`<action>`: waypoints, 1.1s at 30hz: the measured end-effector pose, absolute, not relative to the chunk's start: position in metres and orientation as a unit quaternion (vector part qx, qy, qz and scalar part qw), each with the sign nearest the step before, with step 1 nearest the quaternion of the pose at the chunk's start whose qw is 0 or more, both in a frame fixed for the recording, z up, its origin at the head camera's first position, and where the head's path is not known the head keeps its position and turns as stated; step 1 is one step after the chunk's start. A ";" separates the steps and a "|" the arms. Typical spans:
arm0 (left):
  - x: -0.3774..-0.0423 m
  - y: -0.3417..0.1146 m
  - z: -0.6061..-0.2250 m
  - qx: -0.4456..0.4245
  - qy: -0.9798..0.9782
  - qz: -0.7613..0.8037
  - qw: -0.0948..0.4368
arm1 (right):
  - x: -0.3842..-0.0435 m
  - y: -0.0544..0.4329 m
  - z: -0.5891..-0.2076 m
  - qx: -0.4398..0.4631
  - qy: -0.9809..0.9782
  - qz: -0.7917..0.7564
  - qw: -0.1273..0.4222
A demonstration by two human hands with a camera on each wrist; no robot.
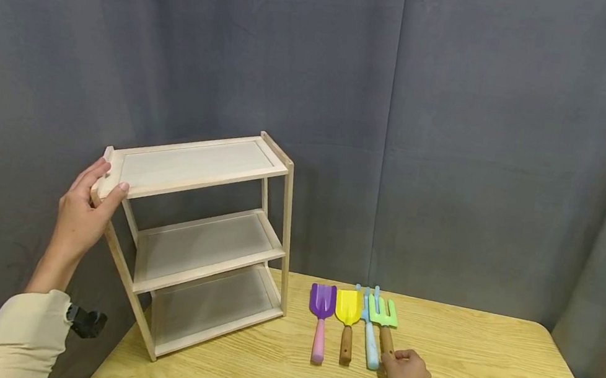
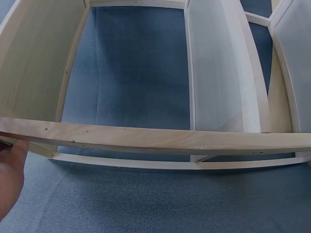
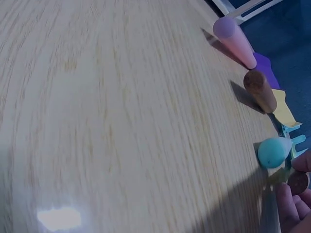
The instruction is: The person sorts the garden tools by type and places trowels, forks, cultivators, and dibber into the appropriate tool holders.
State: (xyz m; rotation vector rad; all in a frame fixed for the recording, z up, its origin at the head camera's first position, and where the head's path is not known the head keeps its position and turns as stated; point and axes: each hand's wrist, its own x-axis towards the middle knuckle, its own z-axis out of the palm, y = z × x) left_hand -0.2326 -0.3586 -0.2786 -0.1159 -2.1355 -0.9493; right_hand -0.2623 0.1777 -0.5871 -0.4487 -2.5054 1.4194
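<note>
My left hand (image 1: pixel 81 210) grips the upper left end of a pale wooden three-tier shelf (image 1: pixel 199 168), thumb over the top board's front corner. In the left wrist view, part of that hand (image 2: pixel 10 177) shows against the shelf's side post (image 2: pixel 146 138). My right hand (image 1: pixel 407 375) pinches the brown handle of a green garden fork (image 1: pixel 383 313) at its lower end. Left of it lie a light blue garden fork (image 1: pixel 371 343), a yellow shovel (image 1: pixel 348 309) with a brown handle and a purple shovel (image 1: pixel 322 303) with a pink handle. The green fork's head overlaps the blue fork.
A wood-grain table (image 1: pixel 484 372) carries the tools and the shelf, which stands at its left side. Behind the table hangs a dark grey curtain (image 1: pixel 482 141), which also runs along the left and right sides.
</note>
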 end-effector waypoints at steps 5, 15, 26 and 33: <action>-0.233 -0.358 -0.277 -0.042 -0.839 -0.379 0.388 | -0.262 0.175 -0.584 -0.159 -0.841 0.500 0.132; -0.232 -0.355 -0.279 -0.041 -0.836 -0.384 0.389 | -0.259 0.175 -0.583 -0.173 -0.832 0.501 0.165; -0.231 -0.355 -0.278 -0.039 -0.832 -0.388 0.394 | -0.258 0.171 -0.582 -0.167 -0.833 0.487 0.201; -0.230 -0.355 -0.279 -0.033 -0.834 -0.389 0.391 | -0.257 0.167 -0.581 -0.161 -0.834 0.480 0.218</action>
